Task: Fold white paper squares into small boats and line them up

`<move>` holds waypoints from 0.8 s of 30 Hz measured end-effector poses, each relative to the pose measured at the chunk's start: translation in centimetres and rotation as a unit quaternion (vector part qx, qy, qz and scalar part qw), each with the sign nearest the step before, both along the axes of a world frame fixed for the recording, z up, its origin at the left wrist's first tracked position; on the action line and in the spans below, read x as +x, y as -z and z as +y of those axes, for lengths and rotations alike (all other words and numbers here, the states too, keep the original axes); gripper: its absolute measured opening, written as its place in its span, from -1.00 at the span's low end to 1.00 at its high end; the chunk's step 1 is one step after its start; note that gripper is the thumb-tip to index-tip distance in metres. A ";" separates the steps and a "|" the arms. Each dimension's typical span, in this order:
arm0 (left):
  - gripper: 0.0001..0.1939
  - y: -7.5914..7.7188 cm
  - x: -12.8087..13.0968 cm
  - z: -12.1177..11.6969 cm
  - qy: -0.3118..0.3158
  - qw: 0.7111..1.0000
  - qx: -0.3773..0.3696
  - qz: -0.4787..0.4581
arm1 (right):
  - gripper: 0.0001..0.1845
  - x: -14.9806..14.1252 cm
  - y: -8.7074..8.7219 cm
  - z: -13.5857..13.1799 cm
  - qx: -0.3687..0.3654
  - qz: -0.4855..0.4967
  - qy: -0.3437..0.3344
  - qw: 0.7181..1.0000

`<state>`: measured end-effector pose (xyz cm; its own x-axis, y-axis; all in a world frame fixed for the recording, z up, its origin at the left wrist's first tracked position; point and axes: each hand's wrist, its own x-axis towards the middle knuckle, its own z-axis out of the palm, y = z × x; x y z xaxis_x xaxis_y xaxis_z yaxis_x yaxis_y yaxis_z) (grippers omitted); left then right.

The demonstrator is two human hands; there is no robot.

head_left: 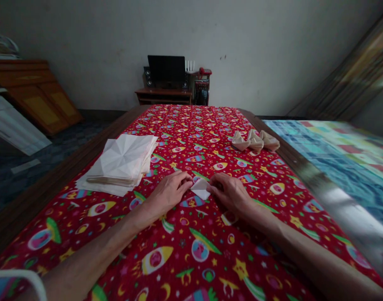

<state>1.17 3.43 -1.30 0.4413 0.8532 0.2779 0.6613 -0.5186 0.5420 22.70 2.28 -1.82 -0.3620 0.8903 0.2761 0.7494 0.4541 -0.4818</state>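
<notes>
Head view | small white folded-paper diamond (200, 190) on red rocket-print cloth (191, 144), between hands | right hand (226, 190) pinching its right corner, hiding it | left hand (172, 188) narrow at left corner, can't tell if gripping | curved white band (17, 273) cut off lower left

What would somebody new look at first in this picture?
Probably the bright red cloth with its little rockets, because it fills most of the middle. Next might be the small white paper near the centre, between the left hand and the right hand. Then perhaps the paper stack on the left and the three folded shapes farther off on the right.
</notes>
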 end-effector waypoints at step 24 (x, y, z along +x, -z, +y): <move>-0.91 -1.3 2.0 -0.8 -0.024 0.993 -0.055 -0.103 | -0.77 -0.4 -0.6 -0.8 -0.107 0.260 -0.050 0.958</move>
